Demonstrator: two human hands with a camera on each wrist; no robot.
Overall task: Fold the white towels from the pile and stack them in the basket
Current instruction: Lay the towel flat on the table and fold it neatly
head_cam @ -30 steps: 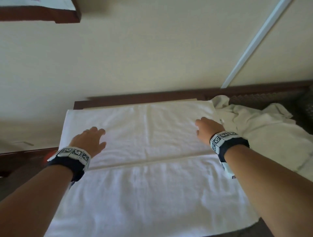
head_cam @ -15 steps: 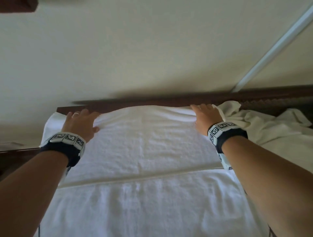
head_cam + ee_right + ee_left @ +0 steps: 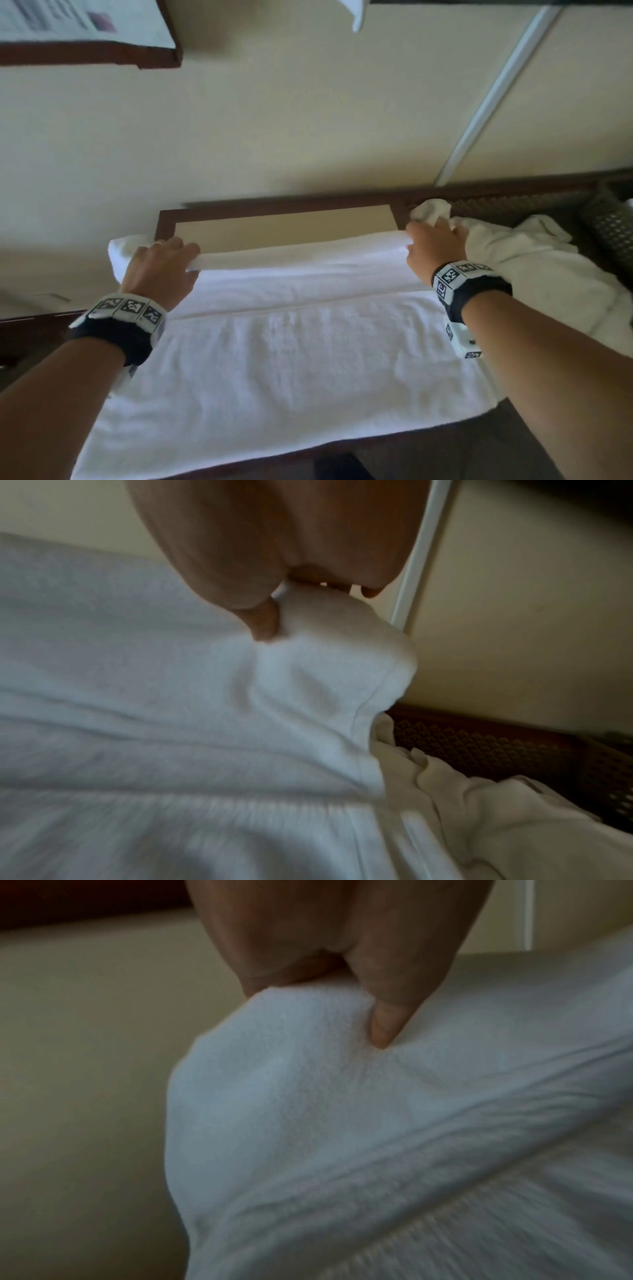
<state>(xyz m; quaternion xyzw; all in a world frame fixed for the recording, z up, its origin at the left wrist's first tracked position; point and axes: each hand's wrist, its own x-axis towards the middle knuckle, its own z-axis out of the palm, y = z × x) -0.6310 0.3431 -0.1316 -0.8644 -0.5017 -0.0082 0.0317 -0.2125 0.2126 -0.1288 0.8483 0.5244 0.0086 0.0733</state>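
Note:
A white towel lies spread across the table, its far edge lifted and pulled toward me. My left hand pinches the far left corner of the towel, thumb on top. My right hand pinches the far right corner of the same towel. A crumpled pile of white towels sits to the right, beside my right wrist. A dark woven basket shows at the far right edge.
The bare tan tabletop with its dark wood rim shows beyond the lifted edge, close to the cream wall. A framed notice hangs at upper left. A white strip runs up the wall.
Both hands went from resting flat on the towel to its far corners, gripped them and drew the far edge back toward me, baring the tabletop behind.

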